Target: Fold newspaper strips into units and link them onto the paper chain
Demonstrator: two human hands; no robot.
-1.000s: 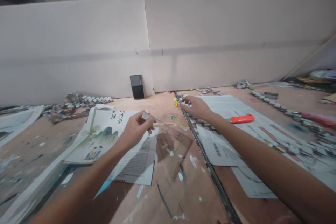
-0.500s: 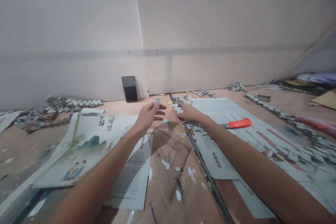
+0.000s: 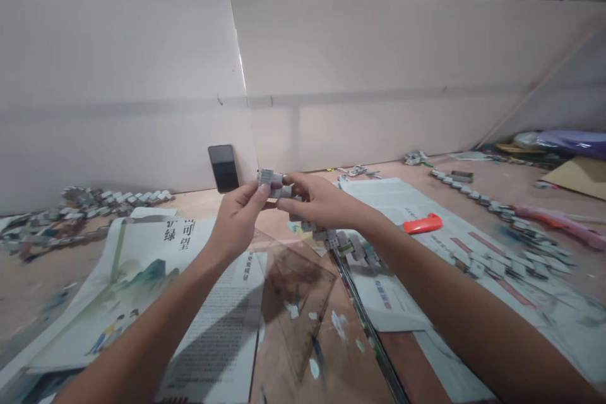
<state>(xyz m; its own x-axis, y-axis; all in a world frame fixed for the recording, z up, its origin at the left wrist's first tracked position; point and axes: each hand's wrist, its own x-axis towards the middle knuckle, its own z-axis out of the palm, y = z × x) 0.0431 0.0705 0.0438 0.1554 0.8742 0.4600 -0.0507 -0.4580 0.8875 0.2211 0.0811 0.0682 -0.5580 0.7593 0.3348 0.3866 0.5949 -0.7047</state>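
Left hand (image 3: 239, 218) pinching the end link of a folded-paper chain (image 3: 353, 247) above the centre of the worktop (image 3: 279, 385), with the right hand (image 3: 326, 203) gripping neighbouring links between thumb and fingers; the remainder trails right and nearer over newspaper (image 3: 374, 192). Probably light, flexible and easily crushed, the chain is best held by a link's flat sides. The right hand hides some links; a transparent set square (image 3: 322, 281) lies nearer, a red-handled tool (image 3: 423, 223) right, a smartphone (image 3: 223, 168) farther left.
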